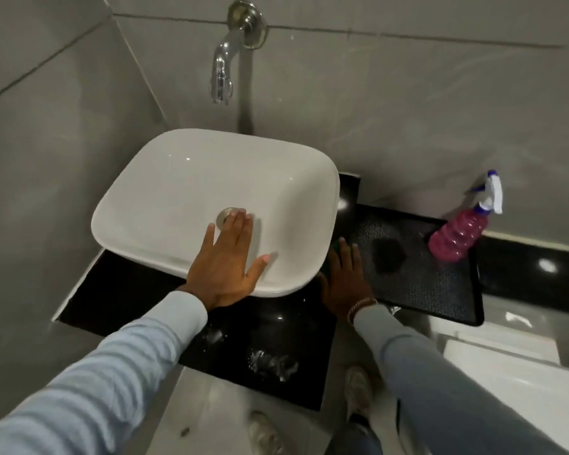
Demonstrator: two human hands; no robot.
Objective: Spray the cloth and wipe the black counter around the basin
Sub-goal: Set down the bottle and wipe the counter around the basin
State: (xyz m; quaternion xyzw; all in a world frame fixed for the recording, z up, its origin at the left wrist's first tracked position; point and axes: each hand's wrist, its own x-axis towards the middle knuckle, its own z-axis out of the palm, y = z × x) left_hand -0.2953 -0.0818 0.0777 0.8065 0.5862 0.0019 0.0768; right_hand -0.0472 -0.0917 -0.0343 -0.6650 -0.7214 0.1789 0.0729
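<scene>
A white basin [165, 149] stands on the glossy black counter [119, 290]. My left hand [224, 267] lies flat over the basin's front rim, fingers spread, holding nothing. My right hand [344, 280] presses flat on the counter just right of the basin. A sliver of green cloth [333, 256] shows under its fingers; most of the cloth is hidden by the hand. The pink spray bottle [457, 234], with a white and blue trigger head, stands upright at the far right, away from both hands. Wet streaks [270, 359] glisten on the counter's front part.
A black textured mat [418, 284] lies right of my right hand, with the bottle on its back corner. A chrome tap [222, 70] juts from the grey tiled wall above the basin. A wall closes in on the left. The counter's front edge drops to the floor by my shoes [358, 392].
</scene>
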